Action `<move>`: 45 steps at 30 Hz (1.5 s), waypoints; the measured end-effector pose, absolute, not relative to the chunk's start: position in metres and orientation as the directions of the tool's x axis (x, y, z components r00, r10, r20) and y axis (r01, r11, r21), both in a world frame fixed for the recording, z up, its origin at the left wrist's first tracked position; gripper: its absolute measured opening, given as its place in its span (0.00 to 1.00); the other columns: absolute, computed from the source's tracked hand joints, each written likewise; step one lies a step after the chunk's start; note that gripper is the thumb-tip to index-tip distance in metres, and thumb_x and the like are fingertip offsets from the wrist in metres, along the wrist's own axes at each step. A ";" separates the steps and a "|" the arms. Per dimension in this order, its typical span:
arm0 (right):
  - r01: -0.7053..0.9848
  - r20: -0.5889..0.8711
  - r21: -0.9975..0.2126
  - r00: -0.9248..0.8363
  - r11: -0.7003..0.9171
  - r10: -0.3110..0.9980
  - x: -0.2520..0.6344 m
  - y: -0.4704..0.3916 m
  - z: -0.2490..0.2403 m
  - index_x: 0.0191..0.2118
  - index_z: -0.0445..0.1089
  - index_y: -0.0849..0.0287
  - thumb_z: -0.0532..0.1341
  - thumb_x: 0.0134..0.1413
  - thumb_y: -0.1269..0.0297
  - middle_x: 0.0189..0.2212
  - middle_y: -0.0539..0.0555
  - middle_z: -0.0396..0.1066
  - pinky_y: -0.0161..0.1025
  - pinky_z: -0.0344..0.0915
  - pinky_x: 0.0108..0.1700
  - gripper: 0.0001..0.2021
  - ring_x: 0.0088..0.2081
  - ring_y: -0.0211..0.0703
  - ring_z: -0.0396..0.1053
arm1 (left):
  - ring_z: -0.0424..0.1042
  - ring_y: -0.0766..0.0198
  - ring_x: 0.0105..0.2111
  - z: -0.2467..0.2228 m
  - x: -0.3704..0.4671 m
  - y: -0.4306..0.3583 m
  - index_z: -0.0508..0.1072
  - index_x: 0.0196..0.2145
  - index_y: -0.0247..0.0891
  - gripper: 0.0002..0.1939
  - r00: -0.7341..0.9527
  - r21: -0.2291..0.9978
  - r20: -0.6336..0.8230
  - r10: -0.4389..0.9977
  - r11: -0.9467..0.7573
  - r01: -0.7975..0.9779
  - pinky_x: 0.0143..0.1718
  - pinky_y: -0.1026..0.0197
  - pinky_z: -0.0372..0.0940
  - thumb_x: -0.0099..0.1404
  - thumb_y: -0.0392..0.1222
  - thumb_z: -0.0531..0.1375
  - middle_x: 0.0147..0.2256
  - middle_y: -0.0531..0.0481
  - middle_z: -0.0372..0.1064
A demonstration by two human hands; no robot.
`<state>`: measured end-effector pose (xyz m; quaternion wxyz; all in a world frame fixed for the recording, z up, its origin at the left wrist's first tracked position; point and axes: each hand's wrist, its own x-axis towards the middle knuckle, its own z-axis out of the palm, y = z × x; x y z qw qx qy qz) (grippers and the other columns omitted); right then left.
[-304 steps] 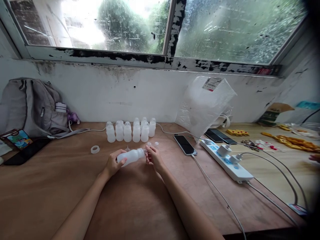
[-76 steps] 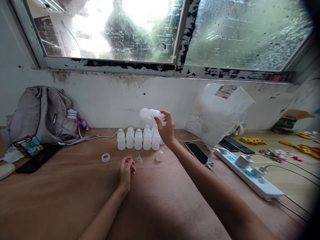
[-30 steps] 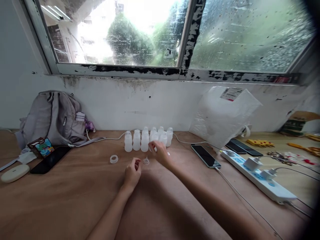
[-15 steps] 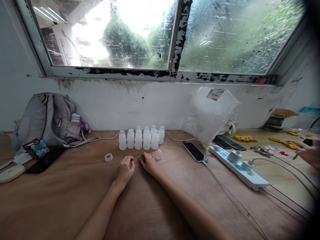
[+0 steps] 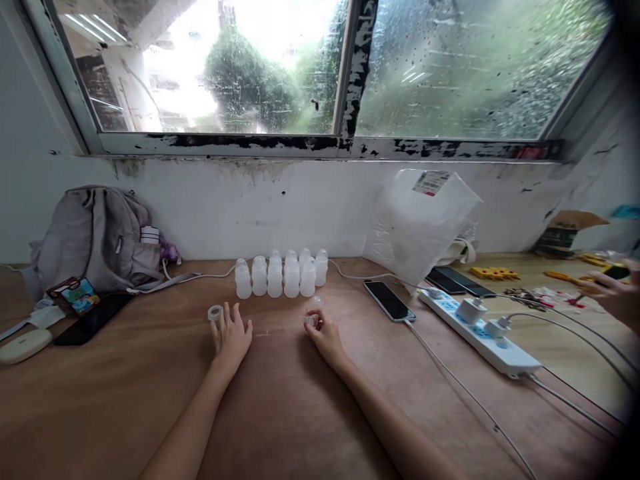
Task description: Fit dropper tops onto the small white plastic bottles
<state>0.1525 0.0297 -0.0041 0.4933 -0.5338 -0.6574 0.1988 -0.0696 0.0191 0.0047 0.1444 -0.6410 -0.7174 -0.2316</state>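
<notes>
My left hand [image 5: 232, 339] is over the table with its fingers spread, the fingertips right beside a white ring [image 5: 215, 312] and perhaps touching it. Fingers curled, my right hand [image 5: 326, 340] pinches a small clear plastic piece [image 5: 311, 321] low over the tabletop. Just beyond that hand lies a clear domed cap [image 5: 317, 302], partly hidden by the fingers. Several frosted white plastic bottles [image 5: 275, 279] with clear tops stand upright in two rows behind both hands.
A grey backpack [image 5: 95, 240] and a dark phone [image 5: 93, 320] are at the left. To the right are a charging phone [image 5: 389, 301], a plastic bag [image 5: 420, 220] and a power strip [image 5: 480, 333] with cables. Another person's hand [image 5: 617, 293] works among small parts at the far right.
My hands have moved apart. The left went left to the white ring and its fingers spread; the right went right, near the domed cap, with a clear piece now visible in its fingers.
</notes>
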 end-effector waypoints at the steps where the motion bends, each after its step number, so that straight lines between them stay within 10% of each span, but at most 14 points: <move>1: 0.500 0.430 -0.794 0.059 0.346 0.901 0.152 0.030 -0.004 0.31 0.63 0.58 0.53 0.41 0.69 0.20 0.47 0.61 0.33 0.59 0.25 0.07 0.22 0.36 0.60 | 0.51 0.44 0.53 0.005 -0.072 0.019 0.57 0.51 0.26 0.25 -0.166 0.124 0.489 0.856 0.120 0.985 0.49 0.43 0.47 0.58 0.43 0.48 0.53 0.28 0.53; 8: 0.470 0.415 -0.809 0.033 0.352 0.909 0.144 0.023 -0.004 0.33 0.64 0.57 0.55 0.44 0.65 0.18 0.46 0.60 0.33 0.58 0.23 0.07 0.21 0.37 0.60 | 0.51 0.41 0.53 0.007 -0.079 0.018 0.60 0.49 0.24 0.24 -0.239 0.102 0.375 0.896 0.216 0.971 0.47 0.36 0.45 0.59 0.44 0.47 0.50 0.26 0.56; 17: 0.444 0.405 -0.820 0.006 0.360 0.914 0.145 0.022 -0.002 0.37 0.65 0.58 0.54 0.48 0.62 0.21 0.48 0.64 0.33 0.61 0.24 0.10 0.20 0.36 0.62 | 0.65 0.59 0.35 0.016 -0.051 0.010 0.67 0.34 0.40 0.08 0.173 0.377 0.385 0.907 -0.325 0.867 0.40 0.57 0.59 0.58 0.41 0.51 0.31 0.48 0.68; 45: 0.357 0.388 -0.837 -0.150 0.415 0.910 0.138 0.016 -0.002 0.43 0.68 0.61 0.49 0.40 0.77 0.30 0.53 0.70 0.34 0.63 0.33 0.21 0.30 0.37 0.65 | 0.63 0.60 0.43 0.014 -0.031 -0.001 0.62 0.45 0.42 0.18 0.240 0.543 0.564 0.790 -0.574 0.612 0.45 0.58 0.60 0.56 0.45 0.57 0.42 0.48 0.62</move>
